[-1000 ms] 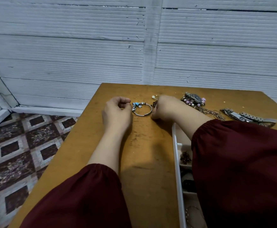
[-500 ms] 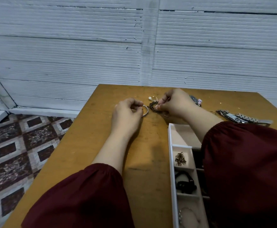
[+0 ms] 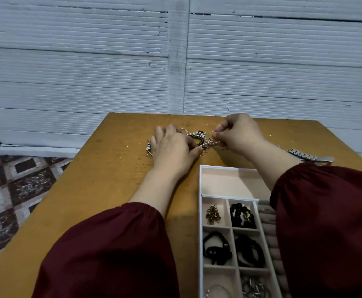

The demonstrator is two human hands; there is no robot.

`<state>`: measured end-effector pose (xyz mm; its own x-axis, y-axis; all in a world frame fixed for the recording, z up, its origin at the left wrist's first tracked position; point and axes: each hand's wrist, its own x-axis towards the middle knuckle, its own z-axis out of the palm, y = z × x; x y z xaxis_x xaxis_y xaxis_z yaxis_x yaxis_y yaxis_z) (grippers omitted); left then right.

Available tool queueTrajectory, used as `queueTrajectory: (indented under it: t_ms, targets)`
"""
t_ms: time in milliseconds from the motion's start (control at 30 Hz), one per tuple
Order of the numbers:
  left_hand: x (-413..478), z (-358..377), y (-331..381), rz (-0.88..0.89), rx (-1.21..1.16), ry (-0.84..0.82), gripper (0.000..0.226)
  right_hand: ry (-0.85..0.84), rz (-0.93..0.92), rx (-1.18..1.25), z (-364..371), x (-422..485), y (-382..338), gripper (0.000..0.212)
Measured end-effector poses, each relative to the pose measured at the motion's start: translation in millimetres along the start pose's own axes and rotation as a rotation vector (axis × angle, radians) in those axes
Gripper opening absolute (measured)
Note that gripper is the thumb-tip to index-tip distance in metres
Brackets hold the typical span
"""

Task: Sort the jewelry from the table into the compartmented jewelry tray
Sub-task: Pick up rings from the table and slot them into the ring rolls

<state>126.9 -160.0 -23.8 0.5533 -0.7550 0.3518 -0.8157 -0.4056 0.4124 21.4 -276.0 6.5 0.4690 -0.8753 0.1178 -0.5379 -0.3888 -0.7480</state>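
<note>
The right hand [image 3: 238,134] is closed in a pinch on a thin ring [image 3: 210,134], apparently so that it can be separated from the beaded tangle [image 3: 197,137] on the table [image 3: 111,179]. The left hand [image 3: 173,149] is laid over that tangle with fingers curled down, probably to steady it; whether a strand is gripped cannot be told. The jewelry tray [image 3: 200,233] is set just nearer than the 2 hands, so only a short carry is needed. A watch band [image 3: 309,157] is seen at the right.

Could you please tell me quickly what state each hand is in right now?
Left hand: on the jewelry pile; grip cannot be told.
Right hand: closed, pinching a thin ring.
</note>
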Motion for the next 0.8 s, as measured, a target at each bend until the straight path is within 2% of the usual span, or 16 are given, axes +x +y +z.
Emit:
queueTrajectory:
  t_ms: [167,367,500,633,800]
  targets:
    - [4,3,6,0.001,0.08,-0.033,0.03,-0.016,0.009,0.022,-4,-1,1,0.023]
    - [5,3,6,-0.08,0.006,-0.094,0.022,-0.032,-0.023,0.017,-3,-3,4,0.02]
    - [3,2,5,-0.011,-0.038,-0.063,0.013,-0.054,-0.009,0.043,-1,-4,7,0.02]
    - [1,1,2,0.015,-0.154,-0.057,0.011,-0.075,0.004,0.092,-3,-10,6,0.021]
    - [-3,-6,4,-0.012,-0.41,-0.011,0.011,-0.082,0.036,0.178,-17,-24,3,0.016]
